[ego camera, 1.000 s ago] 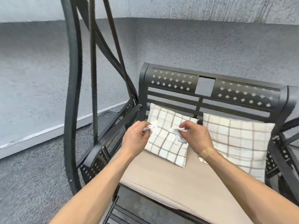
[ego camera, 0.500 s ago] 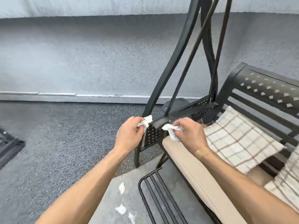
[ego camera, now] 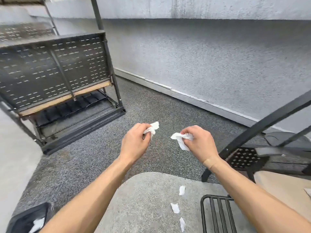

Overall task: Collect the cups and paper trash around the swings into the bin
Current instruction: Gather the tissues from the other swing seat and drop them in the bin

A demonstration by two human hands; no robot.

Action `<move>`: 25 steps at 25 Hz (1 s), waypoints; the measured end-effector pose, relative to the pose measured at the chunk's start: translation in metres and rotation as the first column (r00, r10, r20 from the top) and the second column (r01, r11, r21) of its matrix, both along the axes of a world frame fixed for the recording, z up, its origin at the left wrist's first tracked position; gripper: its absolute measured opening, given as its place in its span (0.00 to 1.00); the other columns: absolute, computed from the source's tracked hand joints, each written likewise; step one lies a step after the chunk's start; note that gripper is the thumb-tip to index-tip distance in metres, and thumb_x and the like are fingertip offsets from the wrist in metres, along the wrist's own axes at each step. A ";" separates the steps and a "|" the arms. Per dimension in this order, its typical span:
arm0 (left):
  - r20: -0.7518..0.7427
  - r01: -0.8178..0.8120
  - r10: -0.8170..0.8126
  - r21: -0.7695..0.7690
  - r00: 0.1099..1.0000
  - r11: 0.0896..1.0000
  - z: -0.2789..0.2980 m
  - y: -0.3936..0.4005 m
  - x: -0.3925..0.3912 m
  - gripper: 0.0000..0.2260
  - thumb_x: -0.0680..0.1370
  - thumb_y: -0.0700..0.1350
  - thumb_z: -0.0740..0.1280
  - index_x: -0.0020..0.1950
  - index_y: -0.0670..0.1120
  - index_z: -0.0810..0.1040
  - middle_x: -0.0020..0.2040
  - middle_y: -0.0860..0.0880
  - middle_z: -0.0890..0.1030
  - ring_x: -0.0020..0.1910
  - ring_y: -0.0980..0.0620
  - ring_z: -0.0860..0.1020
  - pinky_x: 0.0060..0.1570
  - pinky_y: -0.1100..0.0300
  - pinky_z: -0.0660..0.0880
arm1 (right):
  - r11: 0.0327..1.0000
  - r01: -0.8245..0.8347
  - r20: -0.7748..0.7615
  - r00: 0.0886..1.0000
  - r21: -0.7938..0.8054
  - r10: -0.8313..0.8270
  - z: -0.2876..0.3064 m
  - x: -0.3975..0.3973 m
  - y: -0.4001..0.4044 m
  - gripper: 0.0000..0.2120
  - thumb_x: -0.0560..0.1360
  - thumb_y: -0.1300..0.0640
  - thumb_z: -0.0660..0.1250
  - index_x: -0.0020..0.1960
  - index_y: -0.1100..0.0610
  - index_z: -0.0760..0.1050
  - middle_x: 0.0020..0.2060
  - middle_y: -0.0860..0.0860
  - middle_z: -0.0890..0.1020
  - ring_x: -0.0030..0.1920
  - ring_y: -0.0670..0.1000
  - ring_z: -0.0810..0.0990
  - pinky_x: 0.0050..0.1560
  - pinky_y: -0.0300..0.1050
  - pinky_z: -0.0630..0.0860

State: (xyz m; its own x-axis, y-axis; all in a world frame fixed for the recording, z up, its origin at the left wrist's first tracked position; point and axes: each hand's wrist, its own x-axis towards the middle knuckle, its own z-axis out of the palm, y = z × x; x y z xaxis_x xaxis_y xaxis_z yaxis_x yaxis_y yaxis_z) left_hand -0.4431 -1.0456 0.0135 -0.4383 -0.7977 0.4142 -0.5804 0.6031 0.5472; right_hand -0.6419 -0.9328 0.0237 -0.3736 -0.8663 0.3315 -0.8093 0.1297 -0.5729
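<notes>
My left hand (ego camera: 134, 142) and right hand (ego camera: 200, 143) each have fingers clamped on crumpled paper (ego camera: 152, 129), held above the floor. Light, soft, tearable; bunch it whole.

One head-worn wide-angle camera is looking forward and down, close over both forearms, taking in the floor (ego camera: 94, 158) and wall (ego camera: 218, 64).

My left hand (ego camera: 134, 142) and right hand (ego camera: 200, 143) each cover most of a crumpled white paper scrap (ego camera: 152, 129), so I can't tell their full size. The black perforated metal swing bench (ego camera: 53, 73) is motion-blurred and cut by the left edge. A dark bag-like thing (ego camera: 28, 219) runs off the bottom-left corner; what it is, I can't tell.
</notes>
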 end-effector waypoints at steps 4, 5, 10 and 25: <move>0.025 -0.222 0.222 0.019 0.975 0.975 -0.003 -0.031 0.142 0.08 0.79 0.47 0.64 0.56 0.52 0.79 0.52 0.55 0.80 0.46 0.56 0.76 0.46 0.55 0.76 | 0.982 -0.189 -0.014 0.982 0.002 0.189 0.002 0.124 -0.065 0.09 0.70 0.61 0.71 0.48 0.49 0.81 0.47 0.47 0.81 0.47 0.49 0.79 0.46 0.48 0.76; 0.031 -0.266 0.265 0.026 0.964 0.964 -0.003 -0.036 0.174 0.07 0.79 0.47 0.64 0.56 0.52 0.79 0.51 0.55 0.80 0.46 0.56 0.76 0.46 0.55 0.76 | 0.974 -0.226 -0.020 0.974 0.001 0.226 0.002 0.154 -0.078 0.09 0.70 0.61 0.71 0.48 0.49 0.81 0.47 0.47 0.82 0.47 0.49 0.79 0.47 0.49 0.76; 0.001 -0.453 0.453 0.021 0.891 0.891 -0.003 -0.052 0.324 0.08 0.79 0.46 0.65 0.57 0.51 0.79 0.52 0.54 0.80 0.46 0.55 0.77 0.47 0.53 0.77 | 0.913 -0.408 -0.065 0.910 0.020 0.409 0.000 0.287 -0.140 0.09 0.70 0.59 0.70 0.48 0.49 0.80 0.47 0.47 0.81 0.47 0.51 0.79 0.48 0.49 0.75; 0.099 -0.860 0.855 0.107 0.509 0.500 -0.051 -0.073 0.586 0.09 0.79 0.49 0.66 0.58 0.55 0.78 0.54 0.58 0.80 0.47 0.56 0.79 0.38 0.61 0.68 | 0.594 -0.793 0.009 0.601 0.136 0.799 -0.048 0.573 -0.289 0.11 0.72 0.59 0.70 0.53 0.49 0.79 0.50 0.46 0.81 0.50 0.49 0.78 0.51 0.44 0.73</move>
